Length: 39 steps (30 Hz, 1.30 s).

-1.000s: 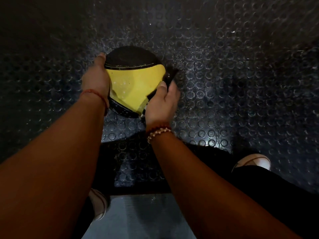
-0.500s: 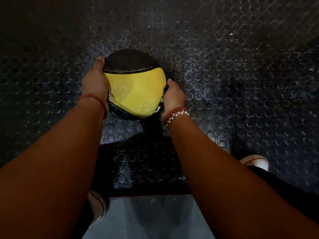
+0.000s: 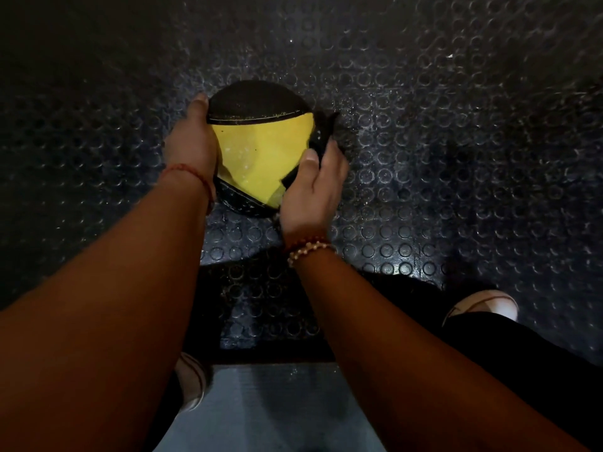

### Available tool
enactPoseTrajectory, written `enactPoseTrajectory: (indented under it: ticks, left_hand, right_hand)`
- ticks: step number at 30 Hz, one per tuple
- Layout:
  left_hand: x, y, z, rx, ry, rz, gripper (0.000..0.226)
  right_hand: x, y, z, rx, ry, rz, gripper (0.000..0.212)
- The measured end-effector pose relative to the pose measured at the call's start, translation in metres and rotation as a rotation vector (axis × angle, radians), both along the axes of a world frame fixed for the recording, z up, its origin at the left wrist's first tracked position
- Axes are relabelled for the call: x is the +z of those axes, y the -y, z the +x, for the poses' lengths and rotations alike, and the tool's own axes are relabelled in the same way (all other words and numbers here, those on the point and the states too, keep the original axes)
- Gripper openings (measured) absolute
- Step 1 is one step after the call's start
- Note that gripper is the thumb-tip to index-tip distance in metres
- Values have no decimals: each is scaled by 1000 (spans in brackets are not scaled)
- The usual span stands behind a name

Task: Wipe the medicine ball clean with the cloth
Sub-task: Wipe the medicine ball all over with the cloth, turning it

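The dark rubber floor with its raised round studs fills most of the frame, dim toward the upper left and catching light around the centre. My two forearms come up from the bottom corners and meet just above the middle, where the medicine ball sits on the floor, its black top panel toward the upper part of the picture, a yellow panel facing me and a black band along its lower edge. My left hand lies flat against the ball's left side, fingers spread along the curve and holding it steady, with a thin red thread round the wrist. My right hand is at the ball's lower right, fingers curled closed around a dark cloth whose loose end sticks up past my fingertips against the ball's right edge; the thumb rests on the yellow panel. A beaded bracelet circles that wrist. A pale shoe shows at the right edge below centre, another at lower left beside my forearm, and a strip of lighter grey surface lies along the bottom centre.
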<state>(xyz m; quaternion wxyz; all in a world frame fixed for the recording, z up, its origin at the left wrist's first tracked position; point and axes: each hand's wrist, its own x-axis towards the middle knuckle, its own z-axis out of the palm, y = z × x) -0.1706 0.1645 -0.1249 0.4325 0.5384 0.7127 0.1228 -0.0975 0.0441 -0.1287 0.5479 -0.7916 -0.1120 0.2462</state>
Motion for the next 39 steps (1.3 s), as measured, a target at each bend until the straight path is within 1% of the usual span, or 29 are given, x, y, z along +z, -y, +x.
enactPoseTrajectory:
  ticks: [1,3,7,8,9,11,14,16,18,19,22,23,25,27,29,30,32,35,36,38,39]
  left_hand:
    - [-2,0,-1,12,12,-8,70]
    - [-2,-1,0,25,22,-19,72]
    - [2,-1,1,92,109,-77,82]
    - [6,1,2,92,109,-71,79]
    - [7,0,2,94,111,-71,77]
    - [8,-1,0,83,128,-80,79]
    - [7,-3,-4,212,198,-128,65]
    - [3,-5,-6,243,207,-136,68]
    - [3,-6,-6,245,222,-137,74]
    - [5,-4,-4,236,215,-152,74]
    - [11,2,1,191,197,-125,49]
    - [11,3,2,207,201,-110,44]
    - [11,4,3,205,190,-93,40]
    - [13,5,6,213,182,-93,45]
    - [16,8,7,177,151,-85,57]
    - [16,9,9,174,143,-74,57]
    - [16,10,12,239,191,-68,51]
    - [17,9,11,176,139,-78,57]
    - [18,8,9,212,175,-96,58]
    - [13,3,4,248,193,-120,57]
    - [12,3,2,229,189,-123,57]
  right_hand:
    - [-1,-2,9,30,1,-1,42]
    - [-1,-8,27,34,-99,-27,39]
    - [-9,-15,51,-65,-474,-70,45]
    - [-10,-13,51,-89,-555,-76,45]
    - [-10,-9,49,-118,-619,-74,44]
    - [-13,-2,36,-194,-696,-56,43]
    - [-16,1,5,-331,-689,-20,50]
    - [-12,2,-13,-344,-557,2,55]
    - [-4,2,-24,-288,-344,-9,49]
    - [2,1,-26,-250,-247,-5,48]
    - [3,-1,-22,-114,-36,22,56]
    - [3,-2,-16,-71,11,12,54]
    - [0,-2,0,17,51,-12,46]
    - [-3,-4,17,45,17,-16,40]
    - [-8,-8,28,17,-92,-40,40]
    - [-10,-10,31,-6,-156,-51,41]
    - [-13,-12,36,-51,-283,-61,45]
    - [-13,-7,34,-172,-496,-48,46]
    - [-15,-5,29,-216,-566,-41,48]
    - [-13,-5,12,-297,-620,-30,52]
    - [-12,-5,1,-326,-586,-18,57]
